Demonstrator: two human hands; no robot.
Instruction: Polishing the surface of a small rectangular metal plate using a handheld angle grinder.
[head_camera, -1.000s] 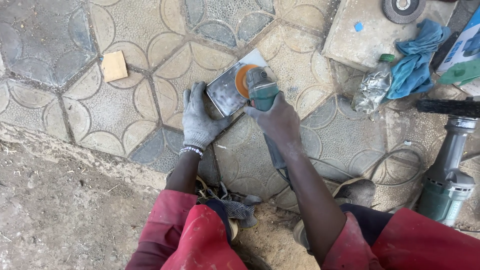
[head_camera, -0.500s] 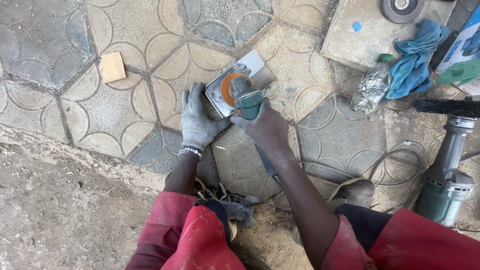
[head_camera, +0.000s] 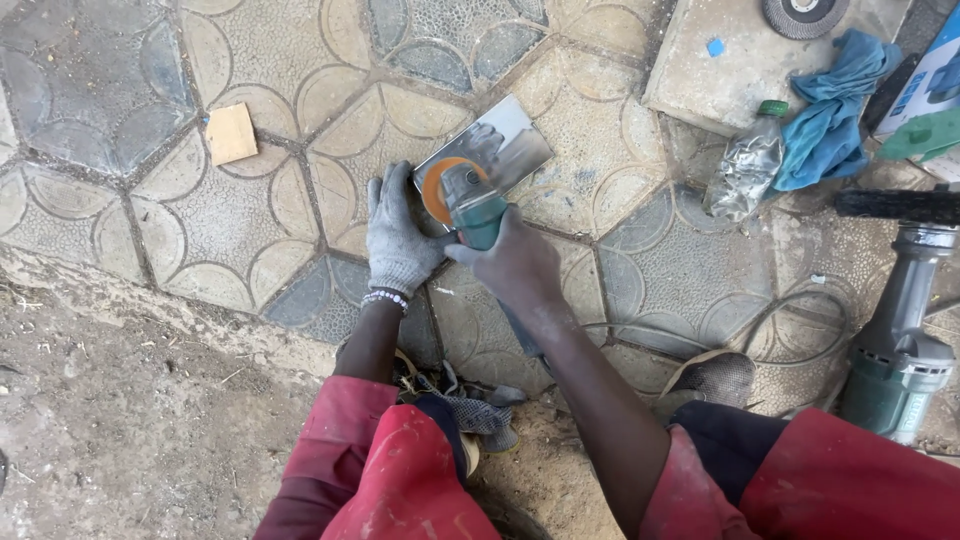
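Note:
A shiny rectangular metal plate (head_camera: 492, 145) lies on the patterned paving. My left hand (head_camera: 398, 232), in a grey glove, presses flat on the plate's near left corner. My bare right hand (head_camera: 512, 262) grips the teal body of an angle grinder (head_camera: 470, 205). Its orange disc (head_camera: 438, 187) rests on the near end of the plate, right beside my gloved fingers.
A second, larger grinder (head_camera: 903, 330) stands at the right edge. Behind it lie a crushed plastic bottle (head_camera: 745, 170), a blue cloth (head_camera: 832, 105) and a concrete slab (head_camera: 725, 75) with a flap disc (head_camera: 803, 14). A small wooden block (head_camera: 231, 133) sits at the left. A grey glove (head_camera: 482, 410) lies between my knees.
Both hands, the grinder and the plate have shifted a little to the left in view. The orange disc has moved along the plate toward its near left end.

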